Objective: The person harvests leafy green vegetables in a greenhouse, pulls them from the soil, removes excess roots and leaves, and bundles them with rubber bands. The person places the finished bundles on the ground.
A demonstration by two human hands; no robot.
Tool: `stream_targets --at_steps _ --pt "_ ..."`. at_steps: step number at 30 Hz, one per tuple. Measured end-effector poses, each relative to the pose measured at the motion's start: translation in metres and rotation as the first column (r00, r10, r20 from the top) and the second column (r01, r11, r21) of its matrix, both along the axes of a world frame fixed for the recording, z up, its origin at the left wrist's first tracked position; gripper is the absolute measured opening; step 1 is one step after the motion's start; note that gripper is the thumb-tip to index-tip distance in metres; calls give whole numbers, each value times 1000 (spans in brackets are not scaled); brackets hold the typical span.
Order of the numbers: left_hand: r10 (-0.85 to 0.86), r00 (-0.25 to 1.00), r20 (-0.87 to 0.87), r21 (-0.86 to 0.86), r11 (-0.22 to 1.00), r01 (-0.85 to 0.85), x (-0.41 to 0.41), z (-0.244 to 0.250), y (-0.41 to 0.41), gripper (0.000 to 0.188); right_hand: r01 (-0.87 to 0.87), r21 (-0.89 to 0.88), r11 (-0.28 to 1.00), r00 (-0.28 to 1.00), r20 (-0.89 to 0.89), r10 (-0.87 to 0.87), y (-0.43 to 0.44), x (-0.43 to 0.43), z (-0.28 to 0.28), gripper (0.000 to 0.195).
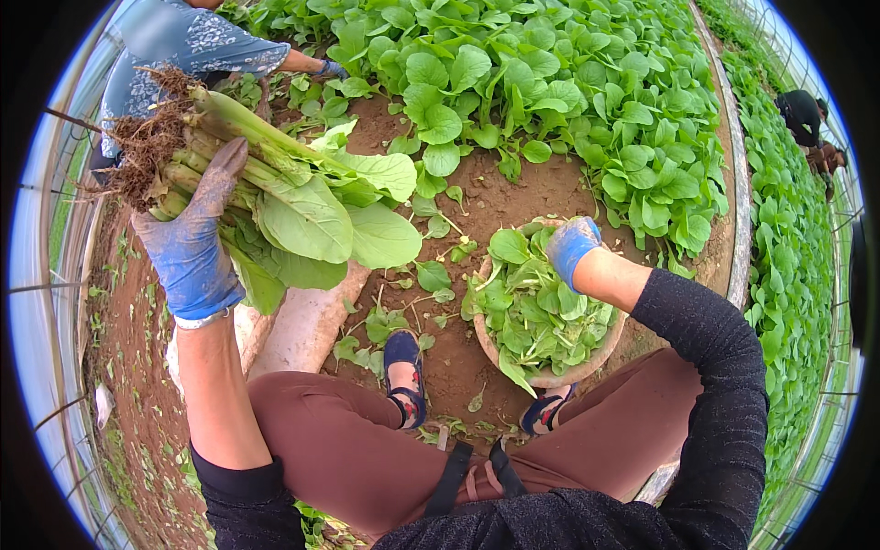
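My left hand point(192, 251), in a soiled blue glove, grips a thick bunch of uprooted leafy greens point(309, 213) around the stems. Its soil-caked roots point(141, 155) point left and the broad leaves hang to the right. My right hand point(576, 249), also gloved in blue, is curled at the far right rim of a round tub point(565, 377). Small torn leaves point(543, 316) fill the tub, which stands on the soil by my right foot. The right fingertips are hidden, so I cannot tell whether they hold a leaf.
Dense leafy greens point(550, 89) grow ahead. At upper left, a co-worker's gloved hand point(333, 69) reaches into the plants. A pale slab point(313, 320) lies left of my left shoe point(404, 375). Loose leaves litter the soil. A narrow border point(741, 206) runs along the right; people point(803, 117) bend beyond it.
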State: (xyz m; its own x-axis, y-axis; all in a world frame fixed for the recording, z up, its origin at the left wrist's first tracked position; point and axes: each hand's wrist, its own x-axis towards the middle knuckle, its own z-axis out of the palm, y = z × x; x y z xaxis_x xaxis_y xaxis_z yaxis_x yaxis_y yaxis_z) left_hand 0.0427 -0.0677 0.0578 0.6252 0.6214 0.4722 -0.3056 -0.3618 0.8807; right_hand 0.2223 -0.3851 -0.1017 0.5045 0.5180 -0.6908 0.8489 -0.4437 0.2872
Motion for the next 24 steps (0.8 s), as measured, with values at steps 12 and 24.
stream_targets --at_steps 12,24 --pt "171 975 -145 -67 981 -182 -25 -5 20 48 11 897 442 919 -184 349 265 36 -178 32" --pt "174 979 -109 -234 952 -195 -34 -17 20 39 56 574 817 954 212 -214 260 103 -244 21"
